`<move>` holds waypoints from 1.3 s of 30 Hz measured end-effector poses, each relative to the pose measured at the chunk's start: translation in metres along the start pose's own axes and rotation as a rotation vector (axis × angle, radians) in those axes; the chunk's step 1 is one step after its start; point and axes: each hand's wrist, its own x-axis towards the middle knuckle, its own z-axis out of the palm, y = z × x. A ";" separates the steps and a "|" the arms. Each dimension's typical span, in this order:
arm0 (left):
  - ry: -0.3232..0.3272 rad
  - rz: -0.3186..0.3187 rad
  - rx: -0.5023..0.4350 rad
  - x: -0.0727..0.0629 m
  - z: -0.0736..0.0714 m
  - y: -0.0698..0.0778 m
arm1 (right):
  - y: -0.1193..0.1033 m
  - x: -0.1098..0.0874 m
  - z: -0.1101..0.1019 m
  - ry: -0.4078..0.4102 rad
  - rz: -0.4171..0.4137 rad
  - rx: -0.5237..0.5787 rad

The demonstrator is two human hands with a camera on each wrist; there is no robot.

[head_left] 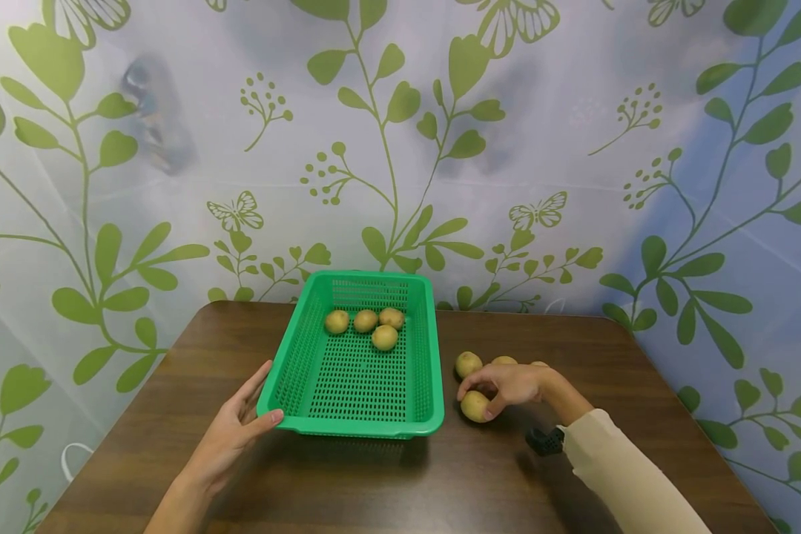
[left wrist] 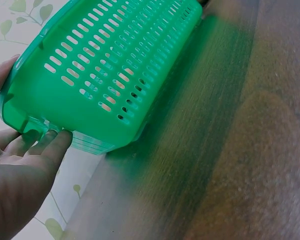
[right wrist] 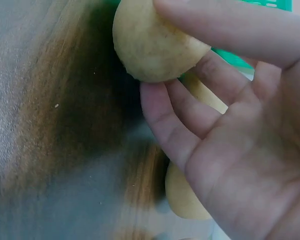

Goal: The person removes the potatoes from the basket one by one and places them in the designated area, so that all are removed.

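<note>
A green plastic basket point(head_left: 357, 426) with slotted walls stands on the table, several potatoes point(head_left: 384, 338) lying toward its far end. My left hand point(head_left: 236, 426) grips the basket's near left corner, its thumb over the rim. In the left wrist view the fingers point(left wrist: 55, 147) curl under that rim against the outer wall. To the right of the basket my right hand point(head_left: 510, 386) holds a potato point(head_left: 474, 407) between thumb and fingers. The right wrist view shows this potato point(right wrist: 152, 45) close up, with the thumb along its upper side.
Beside and behind the right hand lie more loose potatoes point(head_left: 468, 364), partly hidden by it. The brown wooden table point(head_left: 494, 482) reaches back to a curtain point(head_left: 561, 133) printed with green leaves. A black device point(head_left: 544, 441) sits at the right wrist.
</note>
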 end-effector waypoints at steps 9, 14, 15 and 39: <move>0.001 -0.003 0.002 0.000 0.000 0.000 | -0.006 0.001 -0.003 0.044 0.048 -0.100; 0.005 -0.015 0.023 0.000 0.001 0.000 | -0.013 -0.002 -0.007 0.072 0.067 -0.127; 0.006 -0.016 0.027 0.000 0.001 0.001 | -0.014 -0.003 -0.008 0.061 0.063 -0.111; 0.013 -0.014 0.034 -0.001 0.000 0.001 | -0.054 -0.002 -0.030 0.039 0.120 -0.152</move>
